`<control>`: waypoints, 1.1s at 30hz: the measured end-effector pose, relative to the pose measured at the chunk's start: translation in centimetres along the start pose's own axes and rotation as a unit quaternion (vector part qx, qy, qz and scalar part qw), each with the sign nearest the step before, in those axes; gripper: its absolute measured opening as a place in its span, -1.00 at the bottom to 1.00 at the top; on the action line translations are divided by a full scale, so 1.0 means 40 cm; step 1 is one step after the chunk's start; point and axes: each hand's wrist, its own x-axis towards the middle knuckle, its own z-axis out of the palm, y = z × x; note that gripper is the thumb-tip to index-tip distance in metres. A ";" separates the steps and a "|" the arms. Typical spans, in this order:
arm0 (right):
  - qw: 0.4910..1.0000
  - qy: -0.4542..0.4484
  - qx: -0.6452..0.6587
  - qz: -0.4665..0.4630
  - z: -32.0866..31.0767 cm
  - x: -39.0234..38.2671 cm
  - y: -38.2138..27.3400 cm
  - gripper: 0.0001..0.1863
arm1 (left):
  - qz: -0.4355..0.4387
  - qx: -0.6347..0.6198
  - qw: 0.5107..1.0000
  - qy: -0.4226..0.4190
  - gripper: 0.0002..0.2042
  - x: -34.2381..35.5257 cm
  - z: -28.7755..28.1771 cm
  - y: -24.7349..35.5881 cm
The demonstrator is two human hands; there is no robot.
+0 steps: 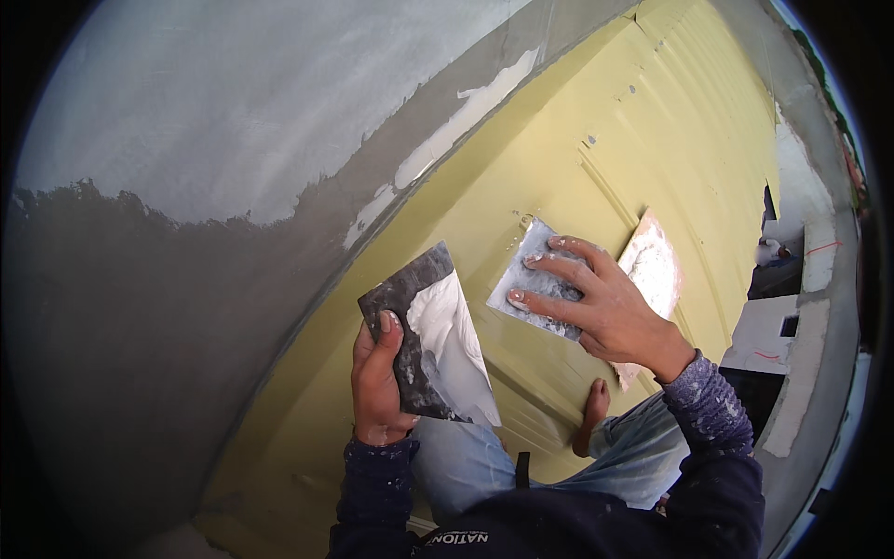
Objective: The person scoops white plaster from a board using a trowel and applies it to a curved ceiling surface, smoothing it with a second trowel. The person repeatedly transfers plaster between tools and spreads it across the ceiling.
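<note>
My left hand [377, 377] grips a dark rectangular plate [396, 303] by its left edge, thumb on top and the other fingers mostly hidden beneath. White putty [449, 326] is spread thickly over that plate's right side. Just to the right, my right hand [605, 298] has its fingers laid over a grey, putty-smeared flat scraper blade [521, 265]; its thumb is mostly out of sight. The plate and the blade are apart. Past my right hand, a board [656, 265] coated with white putty lies on the yellow metal sheeting.
A grey rendered wall [214, 177] rises at left, with white putty patches [447, 144] along its lower edge. Ribbed yellow sheeting [670, 130] slopes beneath me, where my bare foot [596, 405] rests. At far right stand a low grey parapet [819, 345] and a dark opening.
</note>
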 end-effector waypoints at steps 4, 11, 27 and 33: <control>0.990 -0.010 -0.018 -0.139 -0.066 0.050 -0.059 -0.33 | 0.014 0.119 0.992 0.039 -0.66 -0.018 0.003 0.049; 0.974 -0.055 0.067 -0.209 0.028 0.134 -0.122 -0.47 | 0.221 0.223 0.932 0.183 -0.54 -0.111 -0.124 0.131; 0.282 0.110 0.892 0.337 0.388 0.406 -0.206 -0.70 | 0.079 0.078 0.862 0.495 -0.47 -0.298 -0.334 -0.011; 0.287 0.114 0.885 0.347 0.369 0.416 -0.216 -0.74 | 0.080 0.090 0.876 0.467 -0.45 -0.305 -0.347 -0.033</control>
